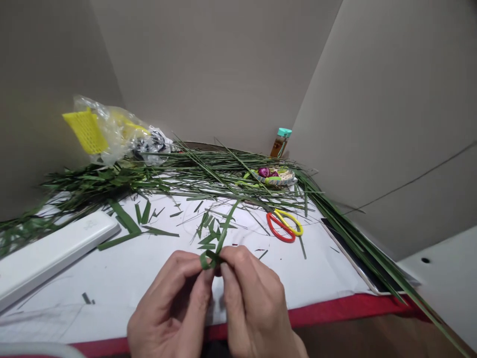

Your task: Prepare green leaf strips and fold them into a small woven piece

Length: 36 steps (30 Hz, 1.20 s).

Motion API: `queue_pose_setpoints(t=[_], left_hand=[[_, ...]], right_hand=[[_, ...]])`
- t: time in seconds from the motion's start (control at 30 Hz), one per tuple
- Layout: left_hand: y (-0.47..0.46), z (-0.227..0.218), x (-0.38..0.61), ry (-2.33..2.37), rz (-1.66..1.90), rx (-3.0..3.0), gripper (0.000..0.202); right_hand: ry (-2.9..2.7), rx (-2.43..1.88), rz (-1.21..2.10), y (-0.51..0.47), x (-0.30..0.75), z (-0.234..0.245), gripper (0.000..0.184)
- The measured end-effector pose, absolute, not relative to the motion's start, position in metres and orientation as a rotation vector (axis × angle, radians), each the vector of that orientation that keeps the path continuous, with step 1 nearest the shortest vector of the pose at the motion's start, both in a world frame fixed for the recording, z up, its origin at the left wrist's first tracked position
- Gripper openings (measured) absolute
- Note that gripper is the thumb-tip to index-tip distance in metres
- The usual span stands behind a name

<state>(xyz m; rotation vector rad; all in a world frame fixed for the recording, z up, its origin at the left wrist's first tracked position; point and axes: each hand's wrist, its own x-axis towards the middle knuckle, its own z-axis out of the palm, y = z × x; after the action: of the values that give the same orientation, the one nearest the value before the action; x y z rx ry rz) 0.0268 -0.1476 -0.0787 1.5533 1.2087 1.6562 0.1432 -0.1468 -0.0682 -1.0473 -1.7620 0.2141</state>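
Between my two hands is a narrow green leaf strip (pixel 224 231), bent into a small loop at its near end while its free end points up and away over the table. My left hand (pixel 171 301) pinches the loop's left side between thumb and forefinger. From the other side, my right hand (pixel 253 293) grips the strip where it crosses itself. The fingertips of both hands nearly meet, and they partly hide the loop's underside. Cut leaf pieces (pixel 210 231) lie scattered just beyond. Scissors (pixel 285 225) with red and yellow handles rest to the right, their blades under leaves.
Long green leaves (pixel 208 166) are heaped along the back and trail down the right over a dark tablet (pixel 350 256). A white oblong case (pixel 59 253) lies left. Behind are a plastic bag (pixel 122 132), a teal-capped bottle (pixel 280 143) and a small woven basket (pixel 279 179) holding purple things.
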Motion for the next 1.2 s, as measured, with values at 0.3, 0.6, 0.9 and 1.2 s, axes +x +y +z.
queue_pose_setpoints(t=[0.3, 0.6, 0.9, 1.2], left_hand=[[-0.149, -0.073, 0.023, 1.107, 1.552, 1.293, 0.009], [-0.149, -0.069, 0.019, 0.962, 1.398, 1.016, 0.015], [-0.15, -0.065, 0.003, 1.137, 1.23, 1.286, 0.026], [-0.142, -0.063, 0.003, 1.344, 1.438, 1.593, 0.018]], right_hand=[[-1.667, -1.097, 0.415, -0.152, 0.144, -0.065, 0.016], [-1.515, -1.181, 0.55, -0.156, 0.162, -0.053, 0.009], [-1.703, -1.239, 0.236, -0.147, 0.191, -0.037, 0.012], [-2.076, -1.115, -0.304, -0.169, 0.197, -0.015, 0.01]])
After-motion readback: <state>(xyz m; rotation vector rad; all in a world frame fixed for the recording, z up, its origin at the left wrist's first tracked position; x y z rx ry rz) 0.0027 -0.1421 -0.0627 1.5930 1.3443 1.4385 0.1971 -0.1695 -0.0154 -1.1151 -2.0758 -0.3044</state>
